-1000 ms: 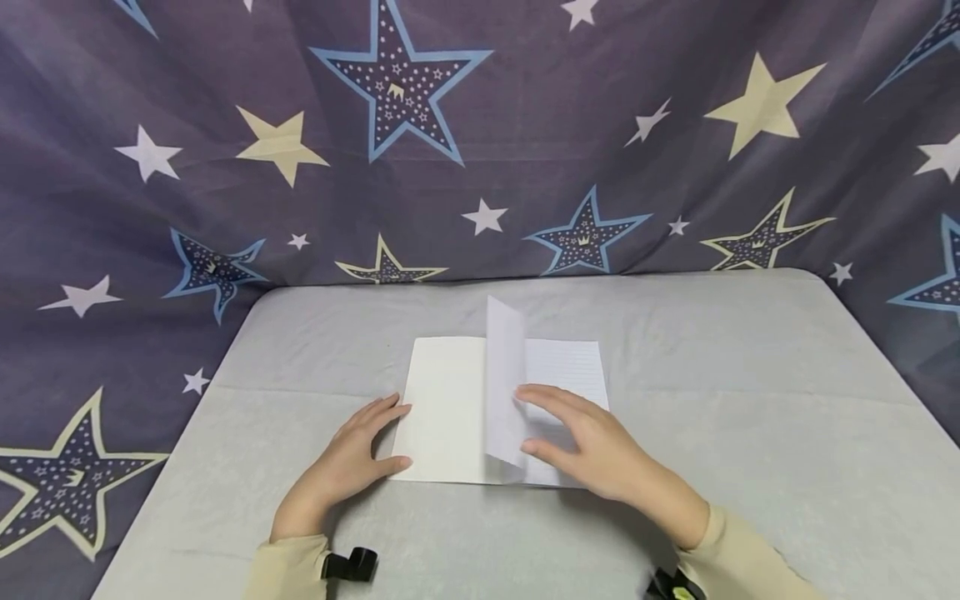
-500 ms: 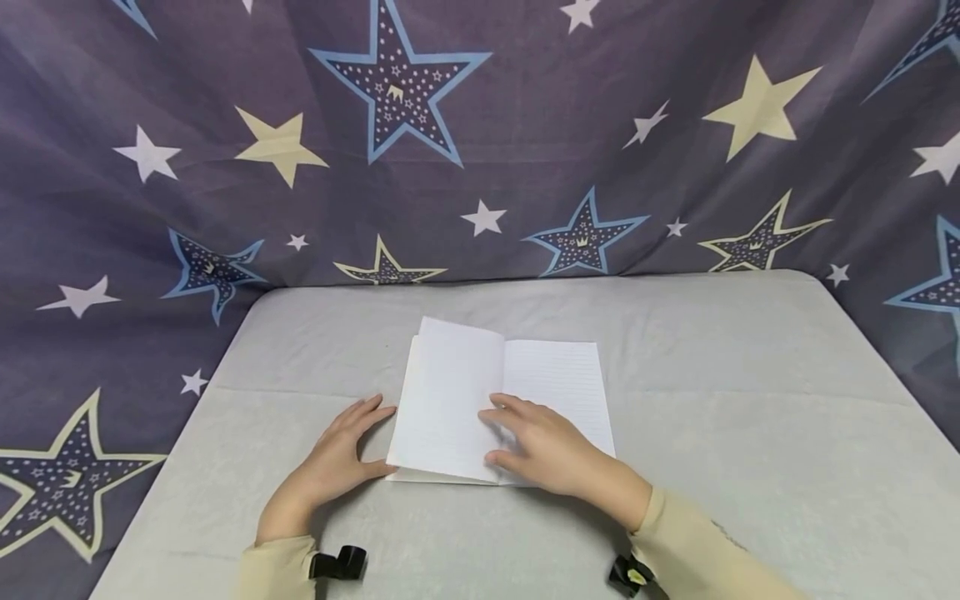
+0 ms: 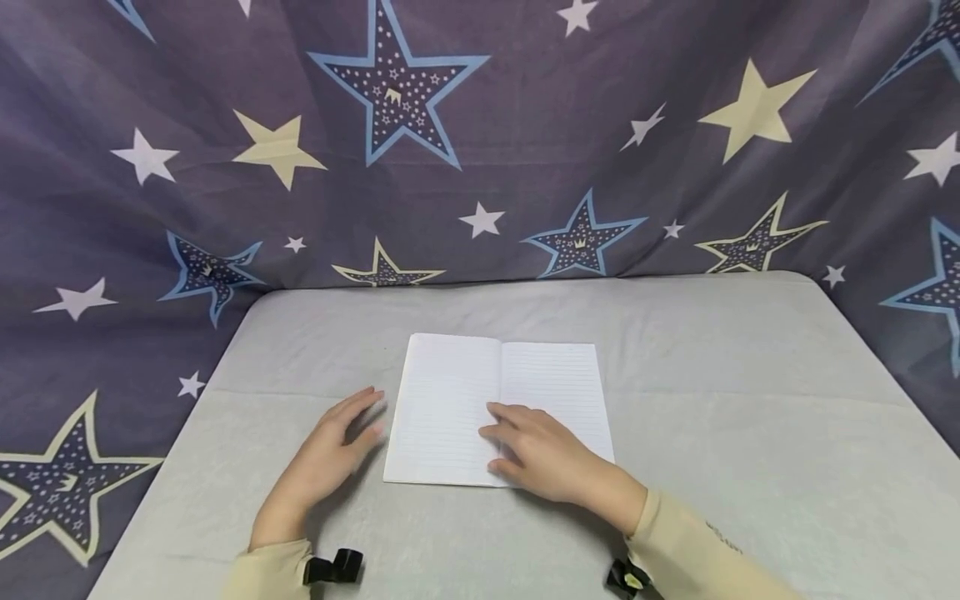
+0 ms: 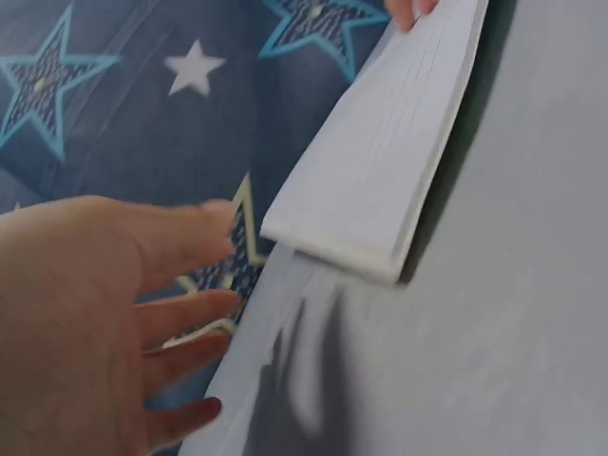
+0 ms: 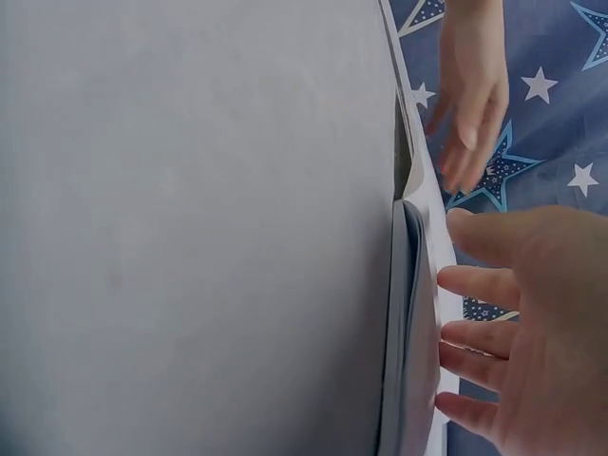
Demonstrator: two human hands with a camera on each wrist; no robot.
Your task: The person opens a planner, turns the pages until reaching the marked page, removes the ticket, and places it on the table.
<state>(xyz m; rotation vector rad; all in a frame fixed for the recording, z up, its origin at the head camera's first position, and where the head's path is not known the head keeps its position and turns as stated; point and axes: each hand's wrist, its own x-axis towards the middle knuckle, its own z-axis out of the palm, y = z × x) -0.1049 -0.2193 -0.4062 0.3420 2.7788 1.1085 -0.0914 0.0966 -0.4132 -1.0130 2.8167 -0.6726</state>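
Observation:
A thin notebook (image 3: 480, 400) with lined white pages lies open and flat on the grey table (image 3: 712, 392). My right hand (image 3: 536, 446) rests on it near the centre fold, fingers straight and spread, pressing the pages down. In the right wrist view the right hand (image 5: 532, 332) lies against the notebook's edge (image 5: 410, 323). My left hand (image 3: 330, 454) hovers just left of the notebook, fingers straight, slightly off the table and clear of the paper. The left wrist view has the left hand (image 4: 114, 313) apart from the notebook (image 4: 389, 161).
A dark blue cloth with stars (image 3: 480, 133) hangs behind and around the table. Cream sleeves (image 3: 697, 550) cover both forearms, with black wrist mounts (image 3: 333, 568) at the cuffs. The grey cover shows a fold line across its width.
The upright page has been turned leftward and now lies flat. My right hand followed it to the centre fold. My left hand let go of the notebook's left edge and drew back.

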